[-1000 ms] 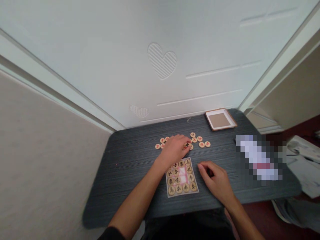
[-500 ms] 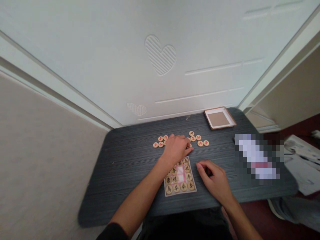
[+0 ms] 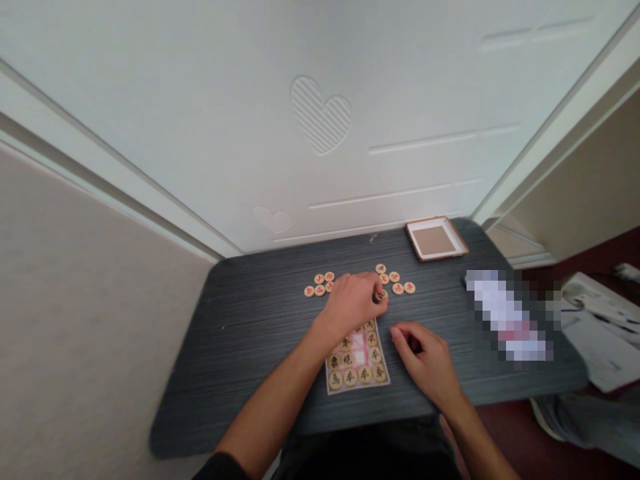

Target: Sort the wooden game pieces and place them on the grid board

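My left hand reaches over the far edge of a shallow white box tray, its fingers pinched on a round wooden Chinese chess piece. Several pieces with black characters, such as the horse piece, lie face up in the tray, around a bare patch of white and pink bottom. Part of the tray's far end is hidden under my left hand and wrist. My right hand rests on the table just right of the tray, loosely curled, and no piece shows in it.
Red-lettered pieces lie on the dark table in two groups, left and right of my left hand. An open box lid sits at the back right. A blurred-out object lies at the right. A white door stands behind.
My left hand now shows a piece between thumb and fingers, lifted slightly toward me from the right-hand group. My right hand keeps its place. The view has shifted a little.
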`<state>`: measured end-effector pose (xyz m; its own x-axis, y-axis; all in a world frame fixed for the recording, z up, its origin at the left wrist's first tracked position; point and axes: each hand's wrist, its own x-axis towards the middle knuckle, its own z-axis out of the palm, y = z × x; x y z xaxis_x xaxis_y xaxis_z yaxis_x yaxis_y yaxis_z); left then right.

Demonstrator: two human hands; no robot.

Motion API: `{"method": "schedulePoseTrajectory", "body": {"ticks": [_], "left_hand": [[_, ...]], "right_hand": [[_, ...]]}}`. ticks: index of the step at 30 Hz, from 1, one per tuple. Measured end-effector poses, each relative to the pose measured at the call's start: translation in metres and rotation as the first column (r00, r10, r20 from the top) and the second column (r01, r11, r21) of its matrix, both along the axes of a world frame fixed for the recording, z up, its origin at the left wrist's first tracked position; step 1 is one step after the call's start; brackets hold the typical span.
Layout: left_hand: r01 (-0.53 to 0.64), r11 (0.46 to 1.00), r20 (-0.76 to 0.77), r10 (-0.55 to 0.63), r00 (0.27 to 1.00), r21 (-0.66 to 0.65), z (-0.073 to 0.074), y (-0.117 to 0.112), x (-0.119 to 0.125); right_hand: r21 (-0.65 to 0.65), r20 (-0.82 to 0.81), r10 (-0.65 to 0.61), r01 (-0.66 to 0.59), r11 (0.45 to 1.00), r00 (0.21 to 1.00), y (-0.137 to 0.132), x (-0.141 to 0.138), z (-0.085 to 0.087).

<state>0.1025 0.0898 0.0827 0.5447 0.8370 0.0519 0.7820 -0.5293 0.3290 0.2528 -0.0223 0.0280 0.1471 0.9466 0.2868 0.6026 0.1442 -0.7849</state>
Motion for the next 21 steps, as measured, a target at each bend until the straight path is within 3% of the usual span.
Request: {"method": "schedulePoseTrajectory", "body": {"ticks": [4,8,13,21], "left_hand": [[0.048,0.999,0.144,-0.049,0.988,0.008,0.014,-0.011,-0.013],[0.121,0.99,0.369,-0.088,0.925,-0.068,0.02,-0.028,-0.033],[0.085,0.972,0.546,0.05,0.836,-0.218,0.009,-0.051,-0.062],[-0.003,0.928,0.609,0.247,0.754,-0.372,-0.013,-0.084,-0.078]], "right_hand": [[-0.017,-0.004,0.009,-0.009,1.0,1.0,-0.004,0.003,-0.004],[-0.059,-0.027,0.063,-0.065,0.996,0.998,-0.008,0.006,-0.009],[-0.108,-0.04,0.092,-0.095,0.99,0.995,-0.009,0.007,-0.011],[-0.132,-0.006,0.091,-0.091,0.987,0.996,-0.01,0.008,-0.016]]}}
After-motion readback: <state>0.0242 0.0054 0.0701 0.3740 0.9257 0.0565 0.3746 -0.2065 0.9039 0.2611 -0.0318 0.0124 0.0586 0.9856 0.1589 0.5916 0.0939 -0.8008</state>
